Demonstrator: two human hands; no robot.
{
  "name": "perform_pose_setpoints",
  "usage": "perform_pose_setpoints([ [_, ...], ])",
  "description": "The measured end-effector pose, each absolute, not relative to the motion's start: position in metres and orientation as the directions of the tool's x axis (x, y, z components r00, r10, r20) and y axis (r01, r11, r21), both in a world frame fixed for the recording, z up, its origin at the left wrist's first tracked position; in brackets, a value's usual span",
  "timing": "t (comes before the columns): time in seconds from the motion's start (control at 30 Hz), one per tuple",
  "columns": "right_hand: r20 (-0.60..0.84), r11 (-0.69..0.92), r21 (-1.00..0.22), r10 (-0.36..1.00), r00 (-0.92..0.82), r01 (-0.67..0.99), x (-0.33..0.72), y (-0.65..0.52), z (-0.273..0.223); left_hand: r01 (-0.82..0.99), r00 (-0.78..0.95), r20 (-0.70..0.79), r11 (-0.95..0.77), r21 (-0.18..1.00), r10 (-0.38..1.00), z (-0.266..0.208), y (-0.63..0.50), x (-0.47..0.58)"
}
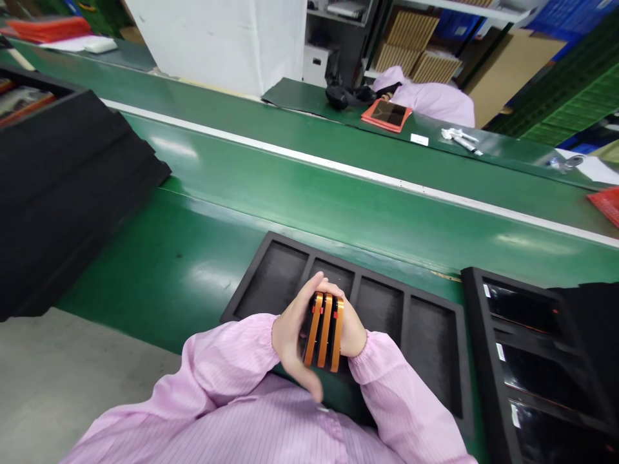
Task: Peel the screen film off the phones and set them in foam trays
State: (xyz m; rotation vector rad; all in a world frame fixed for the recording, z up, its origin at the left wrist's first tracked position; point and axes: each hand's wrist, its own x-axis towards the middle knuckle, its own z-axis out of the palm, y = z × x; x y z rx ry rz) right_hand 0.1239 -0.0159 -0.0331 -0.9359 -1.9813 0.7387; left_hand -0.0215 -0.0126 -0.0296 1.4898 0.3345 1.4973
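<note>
Three smartphones (325,332) with orange metal edges stand side by side in a stack between my hands, edges toward me. Small red marks show near their upper ends. My left hand (291,338) wraps the stack's left side, its thumb stretched along the near end. From the right, my right hand (354,330) grips the stack, with most of its fingers hidden behind the phones. Beneath my hands lies a black foam tray (358,283) with several rectangular compartments; those in sight hold nothing, and my hands and sleeves cover part of it.
Another black tray (476,322) at right holds dark-screened phones (546,370). Black foam trays (72,180) are stacked at left. A white strip (338,165) crosses the green bench. Beyond it, a person in pink (435,100) leans near a red-edged dark item (387,116).
</note>
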Motion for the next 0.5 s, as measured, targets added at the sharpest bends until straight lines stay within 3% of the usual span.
perform_pose_setpoints([
  [0.1,0.581,0.73,-0.478,0.68,-0.446,0.489,0.135,-0.01,-0.024,-0.47,0.321,0.385,-0.208,0.858,0.865,-0.027,-0.011,-0.029],
  [0.17,0.625,0.776,-0.247,0.586,-0.516,0.581,0.149,-0.004,-0.014,-0.451,0.452,0.246,-0.018,0.892,0.858,-0.023,-0.004,-0.037],
  [0.23,0.645,0.783,-0.059,0.503,-0.575,0.619,0.164,0.002,-0.003,-0.404,0.626,0.15,0.154,0.902,0.765,-0.017,0.005,-0.045],
  [0.37,0.687,0.745,0.15,0.394,-0.611,0.65,0.181,0.009,0.014,-0.227,0.921,0.011,0.511,0.829,0.39,-0.003,0.016,-0.055],
  [0.5,0.702,0.703,0.306,0.288,-0.651,0.641,0.175,0.007,0.005,-0.122,0.93,-0.121,0.603,0.788,0.346,0.001,0.016,-0.052],
])
